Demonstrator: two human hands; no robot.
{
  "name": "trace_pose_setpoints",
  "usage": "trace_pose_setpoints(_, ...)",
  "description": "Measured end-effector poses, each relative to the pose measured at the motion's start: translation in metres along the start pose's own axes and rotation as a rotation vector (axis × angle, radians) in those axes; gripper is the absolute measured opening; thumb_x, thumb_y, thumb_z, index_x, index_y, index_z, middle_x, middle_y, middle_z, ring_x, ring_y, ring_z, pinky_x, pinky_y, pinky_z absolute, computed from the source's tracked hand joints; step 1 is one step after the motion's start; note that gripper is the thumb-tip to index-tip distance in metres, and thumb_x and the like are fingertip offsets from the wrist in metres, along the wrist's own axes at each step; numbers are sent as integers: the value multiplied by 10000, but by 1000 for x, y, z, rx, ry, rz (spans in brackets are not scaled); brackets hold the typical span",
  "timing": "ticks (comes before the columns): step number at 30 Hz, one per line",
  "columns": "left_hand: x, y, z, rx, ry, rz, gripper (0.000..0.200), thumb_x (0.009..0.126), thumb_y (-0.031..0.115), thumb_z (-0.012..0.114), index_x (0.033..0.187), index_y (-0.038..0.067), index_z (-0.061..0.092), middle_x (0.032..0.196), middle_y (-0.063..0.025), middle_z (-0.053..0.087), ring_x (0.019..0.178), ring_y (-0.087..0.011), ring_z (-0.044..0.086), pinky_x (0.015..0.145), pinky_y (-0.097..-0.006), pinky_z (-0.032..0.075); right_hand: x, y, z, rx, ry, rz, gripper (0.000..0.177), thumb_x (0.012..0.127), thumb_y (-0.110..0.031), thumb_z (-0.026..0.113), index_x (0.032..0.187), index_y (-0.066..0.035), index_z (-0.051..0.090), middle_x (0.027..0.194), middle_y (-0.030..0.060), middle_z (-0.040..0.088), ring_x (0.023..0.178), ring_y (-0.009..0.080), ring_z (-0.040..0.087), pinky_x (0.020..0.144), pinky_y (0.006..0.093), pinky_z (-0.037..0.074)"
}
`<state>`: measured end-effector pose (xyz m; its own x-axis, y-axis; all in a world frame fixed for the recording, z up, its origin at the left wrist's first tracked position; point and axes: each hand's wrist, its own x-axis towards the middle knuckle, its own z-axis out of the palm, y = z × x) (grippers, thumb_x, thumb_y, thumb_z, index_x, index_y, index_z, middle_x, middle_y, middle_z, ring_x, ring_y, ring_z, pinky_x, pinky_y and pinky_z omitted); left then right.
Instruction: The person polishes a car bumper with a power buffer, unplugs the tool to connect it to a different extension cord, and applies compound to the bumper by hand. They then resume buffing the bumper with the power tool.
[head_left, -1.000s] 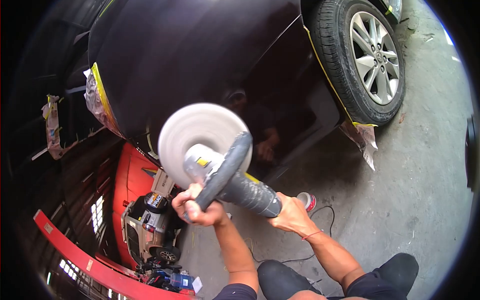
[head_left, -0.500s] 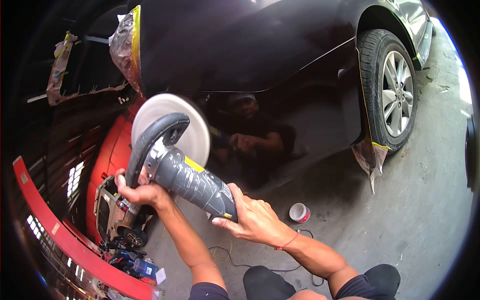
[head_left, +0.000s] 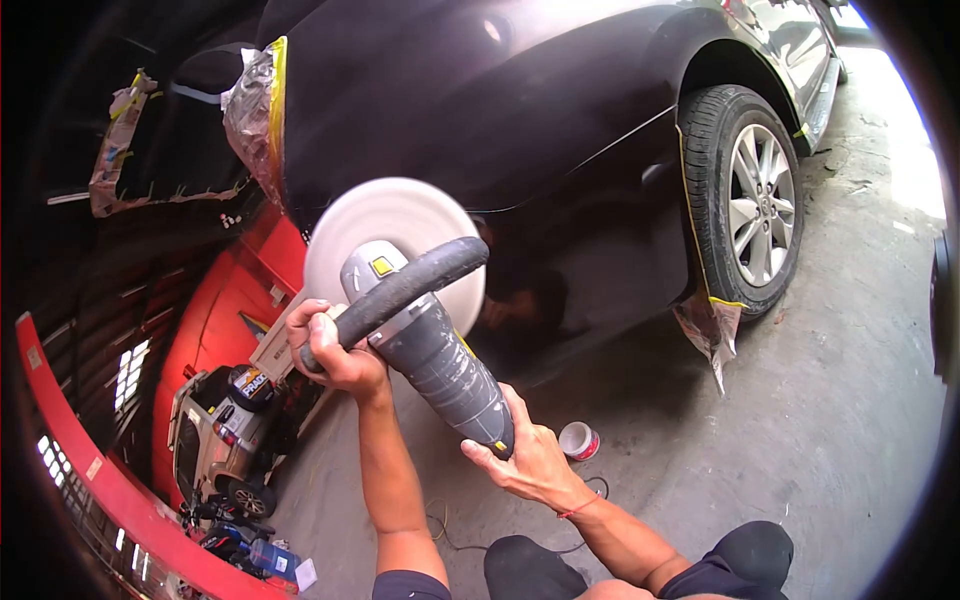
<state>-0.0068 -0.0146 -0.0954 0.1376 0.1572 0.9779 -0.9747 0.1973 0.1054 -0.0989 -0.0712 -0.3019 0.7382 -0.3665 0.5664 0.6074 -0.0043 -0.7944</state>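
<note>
A grey car polisher (head_left: 440,365) with a round white pad (head_left: 335,225) is in both my hands. My left hand (head_left: 345,355) is closed round the lower end of its black loop handle (head_left: 420,285). Round the rear of the body, by the small yellow mark, wraps my right hand (head_left: 530,460). The pad faces the dark, glossy car bumper (head_left: 580,240) and overlaps it in this view. Plastic and yellow tape cover the car's lamp (head_left: 255,110), up and left of the pad.
A small white and red tub (head_left: 579,441) stands on the grey floor, with a cable (head_left: 450,540) behind my right arm. The car's wheel (head_left: 755,205) is at the right, a taped plastic sheet hanging beside it. A red beam (head_left: 140,510) and a parked vehicle (head_left: 215,440) are at the left.
The polisher has moved right along the bumper and turned, its loop handle now slanting up to the right. Both hands went with it, still gripping. The view has shifted slightly.
</note>
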Motion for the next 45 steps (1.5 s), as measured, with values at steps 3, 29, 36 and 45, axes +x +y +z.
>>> trace_pose_setpoints(3,-17,0,16,9,-122,-3,212,835,179,506,873,-16,579,657,-10,500,566,-93,473,547,-232,374,-12,5,-1,47,60,41,862,863,-443,708,1474,-29,264,1028,278,689,947,445,689,846,456,544)
trace_pose_setpoints(29,-115,32,41,353,-475,-52,247,791,161,520,916,-49,558,683,-46,498,564,-114,476,569,-259,410,-25,79,-50,940,-299,255,758,852,-459,729,1376,19,462,1231,133,618,1143,226,606,977,338,471)
trace_pose_setpoints(36,-166,44,-43,313,-157,-208,210,786,176,519,862,-19,529,621,-45,465,496,-120,432,487,-272,333,-75,140,2,1893,-837,530,799,770,-367,791,1350,79,471,1181,279,610,995,380,672,876,455,566)
trace_pose_setpoints(45,-222,23,-213,406,221,-387,204,798,211,522,769,9,518,650,-25,472,509,-114,435,454,-253,317,-131,159,80,1930,-913,880,709,856,-344,692,1386,55,443,1170,333,595,1024,406,656,819,489,595)
